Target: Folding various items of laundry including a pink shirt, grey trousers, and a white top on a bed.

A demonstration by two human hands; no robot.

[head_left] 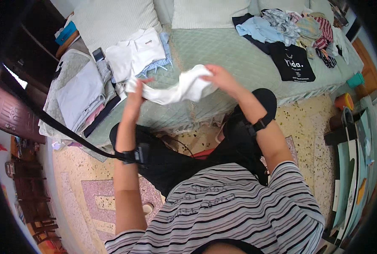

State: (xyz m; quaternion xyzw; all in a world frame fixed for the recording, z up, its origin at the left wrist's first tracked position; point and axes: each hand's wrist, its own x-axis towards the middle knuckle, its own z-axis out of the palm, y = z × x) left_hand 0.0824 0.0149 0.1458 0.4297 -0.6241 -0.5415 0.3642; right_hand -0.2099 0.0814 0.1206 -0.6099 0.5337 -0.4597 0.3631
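Observation:
A white garment [171, 95] hangs in the air over the sofa's front part, stretched between my two hands and bunched into a loose strip. My left hand [135, 93] is closed on its left end, with a finger pointing out to the right. At the other end, my right hand [222, 79] pinches the cloth between thumb and fingers. The garment's kind is hidden by its folds, and its edges are a little blurred. Just beyond my left hand lies a folded white shirt [135, 53] on a blue checked garment [159, 65].
The sofa [205, 51] has a pale green quilted cover. At its left lies a stack of grey folded clothes [82, 95] beside a phone [98, 54]. A heap of mixed clothes [290, 29] and a black T-shirt [291, 63] lie at the right. A black strap [66, 131] crosses the left side.

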